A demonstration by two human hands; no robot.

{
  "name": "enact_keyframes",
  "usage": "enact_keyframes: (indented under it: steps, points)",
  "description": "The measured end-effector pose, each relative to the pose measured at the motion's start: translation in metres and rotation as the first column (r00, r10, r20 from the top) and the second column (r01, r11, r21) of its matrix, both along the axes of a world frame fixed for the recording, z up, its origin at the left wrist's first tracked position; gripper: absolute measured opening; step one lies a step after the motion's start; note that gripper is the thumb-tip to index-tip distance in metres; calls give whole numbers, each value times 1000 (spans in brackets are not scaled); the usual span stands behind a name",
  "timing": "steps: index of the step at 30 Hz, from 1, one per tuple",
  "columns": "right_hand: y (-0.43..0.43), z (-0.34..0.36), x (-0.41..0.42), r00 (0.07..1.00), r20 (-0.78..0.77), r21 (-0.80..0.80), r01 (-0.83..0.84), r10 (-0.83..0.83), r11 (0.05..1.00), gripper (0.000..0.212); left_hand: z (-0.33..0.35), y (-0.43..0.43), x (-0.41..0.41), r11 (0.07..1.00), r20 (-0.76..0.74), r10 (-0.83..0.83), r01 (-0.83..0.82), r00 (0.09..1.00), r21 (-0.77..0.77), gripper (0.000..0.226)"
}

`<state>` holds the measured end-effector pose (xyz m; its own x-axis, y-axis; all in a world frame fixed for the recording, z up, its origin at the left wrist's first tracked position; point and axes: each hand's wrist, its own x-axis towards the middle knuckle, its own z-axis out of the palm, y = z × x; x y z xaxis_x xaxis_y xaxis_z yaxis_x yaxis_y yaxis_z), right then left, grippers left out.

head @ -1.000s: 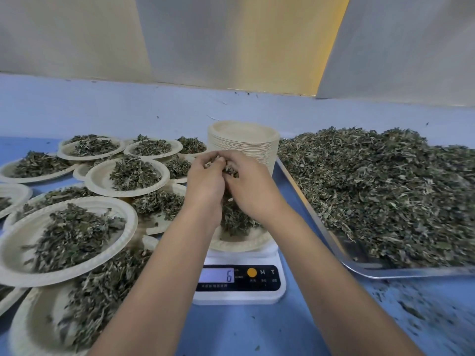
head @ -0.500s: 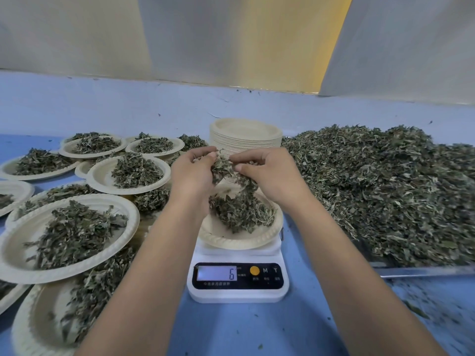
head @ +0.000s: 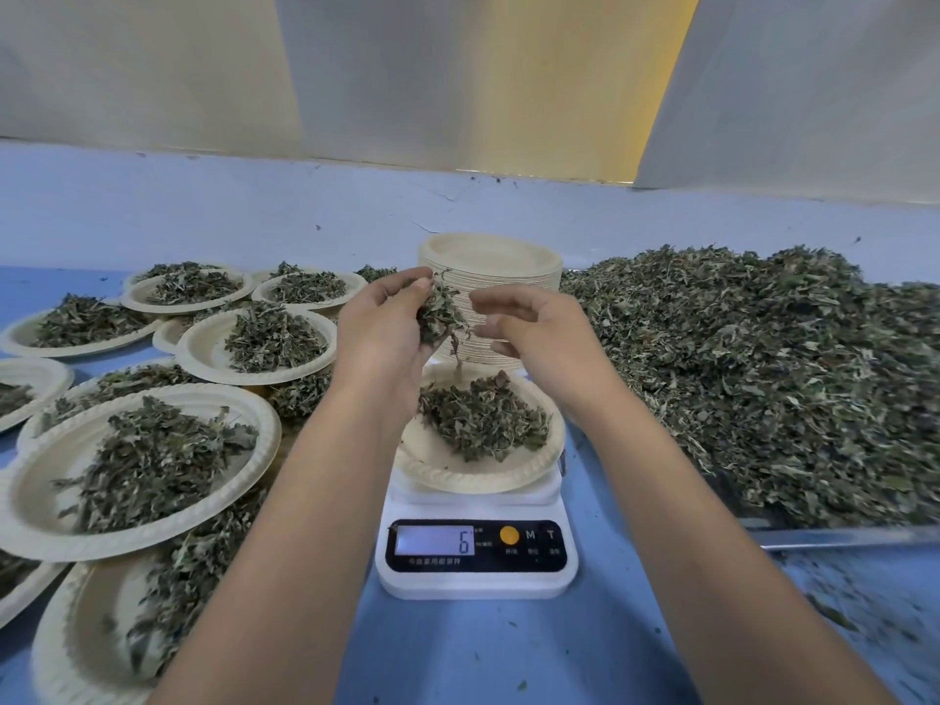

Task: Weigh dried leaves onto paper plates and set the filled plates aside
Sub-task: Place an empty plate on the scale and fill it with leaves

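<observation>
A paper plate (head: 447, 468) with a small heap of dried leaves (head: 486, 417) sits on a white kitchen scale (head: 478, 552) whose display reads 6. Above the plate, my left hand (head: 381, 330) grips a clump of dried leaves (head: 440, 310), with a few strands dangling down. My right hand (head: 534, 330) hovers just to the right of the clump, fingers loosely curled and holding nothing I can see. A large pile of dried leaves (head: 763, 379) fills a metal tray (head: 839, 536) at the right.
Several filled paper plates (head: 137, 465) overlap across the left side of the blue table (head: 483, 648). A stack of empty paper plates (head: 491, 269) stands behind the scale. Leaf crumbs litter the table at the lower right. A pale wall runs along the back.
My hands have risen and drawn apart over the plate. The clump stays in my left hand, and my right hand has pulled away to the right. The scale still reads 6.
</observation>
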<state>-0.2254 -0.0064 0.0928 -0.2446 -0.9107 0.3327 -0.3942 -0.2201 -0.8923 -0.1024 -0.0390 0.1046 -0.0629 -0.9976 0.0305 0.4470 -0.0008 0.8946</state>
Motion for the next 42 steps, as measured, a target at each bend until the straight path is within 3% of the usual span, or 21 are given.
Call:
enact_keyframes:
  steps: [4, 7, 10, 13, 22, 28, 42]
  points:
    - [3, 5, 2, 989, 108, -9, -103, 104, 995, 25, -4, 0, -2, 1000, 10, -16, 15, 1000, 12, 15]
    - [5, 4, 10, 981, 1, -51, -196, 196, 979, 30, -8, -1, -4, 1000, 10, -11, 11, 1000, -4, 16]
    - [3, 1, 19, 989, -139, -148, -70, 49, 987, 31, -10, -1, -7, 1000, 44, 14, -13, 999, -16, 20]
    - [1, -2, 22, 990, -128, -216, 25, -53, 976, 25, -10, 1, -11, 1000, 38, 8, -7, 999, -26, 23]
    - [-3, 2, 10, 987, -50, -180, 139, -150, 974, 15, -6, -4, 1, 998, -8, 61, -61, 998, 7, 20]
    - [-2, 0, 4, 995, -44, -71, 83, -86, 994, 4, -3, -8, 5, 998, -13, 63, -63, 998, -10, 17]
    - [-2, -3, 8, 994, -97, -57, 47, -52, 997, 17, -3, -9, 5, 999, -12, 49, -49, 999, 23, 19]
